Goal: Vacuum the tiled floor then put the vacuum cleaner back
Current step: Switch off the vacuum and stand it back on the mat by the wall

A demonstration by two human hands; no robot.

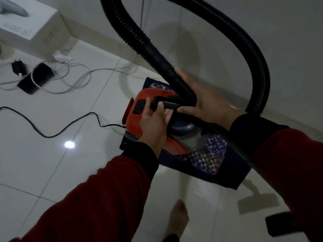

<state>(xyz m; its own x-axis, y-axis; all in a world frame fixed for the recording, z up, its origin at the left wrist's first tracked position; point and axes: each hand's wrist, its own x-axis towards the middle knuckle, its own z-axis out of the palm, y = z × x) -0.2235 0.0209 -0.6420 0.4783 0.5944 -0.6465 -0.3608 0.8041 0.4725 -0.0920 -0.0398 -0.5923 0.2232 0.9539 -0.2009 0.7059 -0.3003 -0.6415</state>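
Head view: red plastic canister vacuum cleaner (139,117) sits on a dark patterned mat (209,159) by the wall. Left hand (153,123) curls around its black handle to steady it; right hand (201,98) wraps the black ribbed hose (174,77) cuff, probably seating it.

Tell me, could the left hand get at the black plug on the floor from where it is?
Probably not: the left hand grips the vacuum's handle, and the plug lies well off by the box.

Hose (258,55) loop cut off at top, floor nozzle (279,224) blurred
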